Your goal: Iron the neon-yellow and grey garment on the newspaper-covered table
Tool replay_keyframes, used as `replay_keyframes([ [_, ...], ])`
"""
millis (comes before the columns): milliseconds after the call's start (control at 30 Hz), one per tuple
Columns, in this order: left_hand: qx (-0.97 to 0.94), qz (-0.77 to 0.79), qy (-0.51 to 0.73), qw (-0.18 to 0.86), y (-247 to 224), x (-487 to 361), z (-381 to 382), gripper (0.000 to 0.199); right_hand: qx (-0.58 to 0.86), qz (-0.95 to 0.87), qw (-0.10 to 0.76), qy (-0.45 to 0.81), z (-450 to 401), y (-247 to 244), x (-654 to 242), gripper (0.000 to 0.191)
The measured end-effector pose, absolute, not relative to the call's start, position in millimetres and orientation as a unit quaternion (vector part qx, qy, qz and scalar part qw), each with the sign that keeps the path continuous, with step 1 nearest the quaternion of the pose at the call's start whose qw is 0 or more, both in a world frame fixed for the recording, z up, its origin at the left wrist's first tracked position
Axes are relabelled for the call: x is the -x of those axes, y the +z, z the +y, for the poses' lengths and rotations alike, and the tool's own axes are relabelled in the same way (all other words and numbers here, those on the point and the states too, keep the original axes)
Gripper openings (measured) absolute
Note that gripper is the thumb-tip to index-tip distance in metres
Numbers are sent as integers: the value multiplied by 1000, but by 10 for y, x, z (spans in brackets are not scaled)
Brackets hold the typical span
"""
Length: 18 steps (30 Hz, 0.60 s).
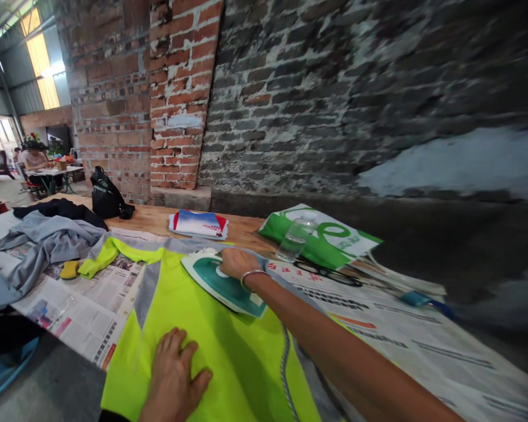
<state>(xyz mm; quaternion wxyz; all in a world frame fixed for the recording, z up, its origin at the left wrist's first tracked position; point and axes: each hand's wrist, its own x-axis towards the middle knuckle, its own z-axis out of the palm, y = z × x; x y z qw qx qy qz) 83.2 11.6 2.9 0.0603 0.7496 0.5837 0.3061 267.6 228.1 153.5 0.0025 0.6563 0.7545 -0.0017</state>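
A neon yellow and grey jacket (246, 357) lies spread over newspaper on the table, its zip running down the right side. My right hand (240, 264), with a bracelet at the wrist, is closed round the handle of a green and white clothes iron (220, 284). The iron rests on the upper part of the yellow cloth, its tip toward the upper left. My left hand (171, 372) lies on the fabric nearer to me, fingers spread and holding nothing.
Behind the jacket are a folded garment (198, 224), a clear plastic bottle (297, 237), a green and white bag (323, 234) and glasses (328, 272). Crumpled grey clothes (55, 237), a yellow sponge-like piece (69, 269) and a black bag (107, 193) lie left. A brick wall (290, 99) stands behind.
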Motion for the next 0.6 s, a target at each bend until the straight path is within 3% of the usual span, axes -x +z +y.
replay_keyframes([
  [67, -737, 580, 334, 96, 36, -783, 138, 50, -628, 778, 22, -9, 2105, 1516, -2721, 33],
  [200, -709, 581, 378, 126, 209, -540, 336, 38, -530, 846, 57, -29, 1655, 1462, -2814, 22],
  [400, -714, 626, 300, 87, 384, -35, 998, 29, -528, 847, 67, -4, 1410, 1453, -2754, 25],
  [600, -704, 662, 252, 48, 235, 118, 1166, 32, -575, 817, 40, 19, 1851, 1462, -2595, 31],
])
